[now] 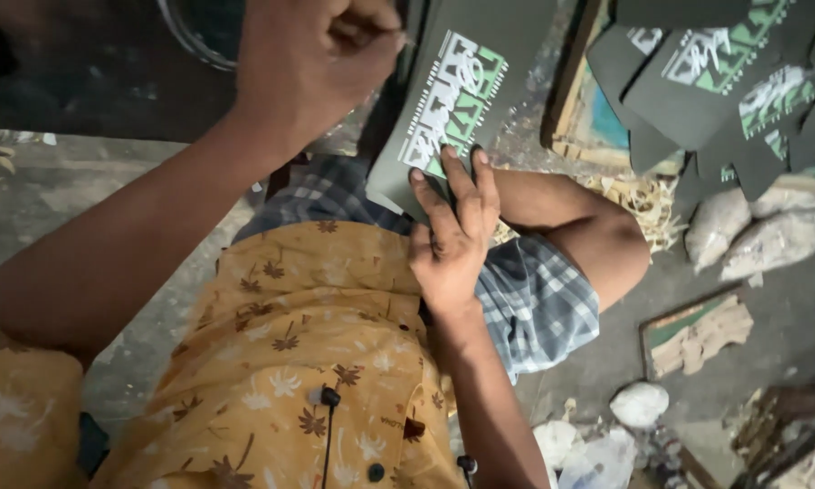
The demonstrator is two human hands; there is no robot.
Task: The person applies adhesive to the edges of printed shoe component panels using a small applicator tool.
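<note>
Two hands work one dark printed panel (457,100) resting on the lap, its lower edge against the checked shorts (534,308). Right hand (452,240) lies open, fingers flat on the print. Left hand (312,63) is closed in a fist above the panel's left edge; contents cannot be seen. Finished panels (724,81) are stacked at upper right.

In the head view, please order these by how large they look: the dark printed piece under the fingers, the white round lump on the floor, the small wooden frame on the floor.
1. Dark printed piece, clearly largest.
2. Small wooden frame.
3. White round lump, smallest.
The piece lies nearer the camera, so its lead is partly nearness.
</note>
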